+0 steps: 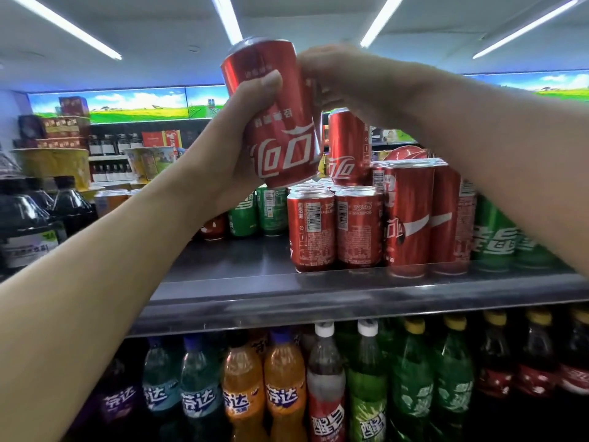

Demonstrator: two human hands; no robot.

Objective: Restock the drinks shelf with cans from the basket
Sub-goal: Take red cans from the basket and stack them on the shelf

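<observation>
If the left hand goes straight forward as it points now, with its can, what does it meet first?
Probably the upright red can standing on the short cans. The left hand holds its tilted can just left of it, but depth is unclear.

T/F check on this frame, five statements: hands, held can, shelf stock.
1. The left hand grips a red can. True.
2. The held can is green. False: it is red; the green cans stand on the shelf.
3. The right hand is at the upper part of the held can. True, though blur hides its grip.
4. The held can already stands on the shelf. False: it is in the air, tilted, above the red cans on the shelf.
5. The bottles below the shelf are all orange. False: blue, orange, red and green ones stand there.
</observation>
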